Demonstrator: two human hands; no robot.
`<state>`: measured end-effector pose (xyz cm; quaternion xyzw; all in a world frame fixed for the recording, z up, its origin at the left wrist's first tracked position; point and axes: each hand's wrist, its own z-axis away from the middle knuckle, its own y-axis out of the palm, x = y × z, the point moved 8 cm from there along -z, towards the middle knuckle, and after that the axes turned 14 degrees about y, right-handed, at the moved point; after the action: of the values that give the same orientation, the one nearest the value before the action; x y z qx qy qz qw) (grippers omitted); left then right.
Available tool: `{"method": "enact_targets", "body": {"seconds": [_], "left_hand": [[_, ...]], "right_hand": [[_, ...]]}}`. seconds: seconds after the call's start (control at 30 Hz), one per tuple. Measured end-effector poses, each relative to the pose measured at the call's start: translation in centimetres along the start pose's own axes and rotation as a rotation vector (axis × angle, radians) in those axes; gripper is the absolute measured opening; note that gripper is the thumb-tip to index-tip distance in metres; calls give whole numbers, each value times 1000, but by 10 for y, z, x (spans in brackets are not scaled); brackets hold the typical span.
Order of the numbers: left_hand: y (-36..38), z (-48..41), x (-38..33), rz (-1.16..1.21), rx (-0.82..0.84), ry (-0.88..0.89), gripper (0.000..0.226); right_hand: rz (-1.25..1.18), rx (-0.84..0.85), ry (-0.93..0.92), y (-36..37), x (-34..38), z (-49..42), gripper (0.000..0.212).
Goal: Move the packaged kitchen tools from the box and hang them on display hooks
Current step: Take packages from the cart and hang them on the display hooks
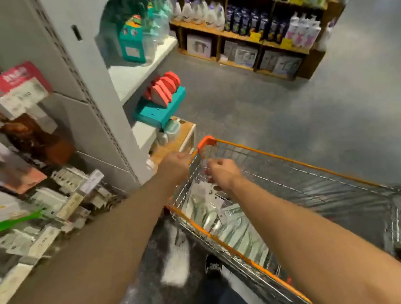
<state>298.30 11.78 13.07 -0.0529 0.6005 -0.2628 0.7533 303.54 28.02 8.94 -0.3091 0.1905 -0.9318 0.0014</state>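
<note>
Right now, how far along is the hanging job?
Done: some hung packs show at left. In hand: right hand curls over the cart, grip unclear; left hand grips its rim. Left: many loose packs lie in the cart.

The left grip (177, 163) reaches the left rim of an orange-edged wire cart (206, 142), near its far corner. The right grip (223, 174), fingers curled, hangs inside above packaged kitchen tools (238, 232) piled along the cart's left side. Blur hides any hold.
</note>
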Motion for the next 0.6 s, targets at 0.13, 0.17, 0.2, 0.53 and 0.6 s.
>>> {"method": "enact_targets", "body": {"seconds": [0.13,0.17,0.2,0.53,0.6], "left_hand": [[57,-24,52,-57,106,-74,24],[71,-32,65,-73,135,-94,24],[84,-38,80,-93,172,-119,25],[167,-117,246,-429,311,-301,22],[176,-130,282,-556,316,-289,35]], "right_hand": [[-24,-68,172,-12,-89,-69,37],[-28,-69,213,-11,-112,-92,39],[-14,-82,269,-9,-139,-113,41],[176,29,511,52,-262,-232,29],[200,51,501,74,-263,-261,27]]}}
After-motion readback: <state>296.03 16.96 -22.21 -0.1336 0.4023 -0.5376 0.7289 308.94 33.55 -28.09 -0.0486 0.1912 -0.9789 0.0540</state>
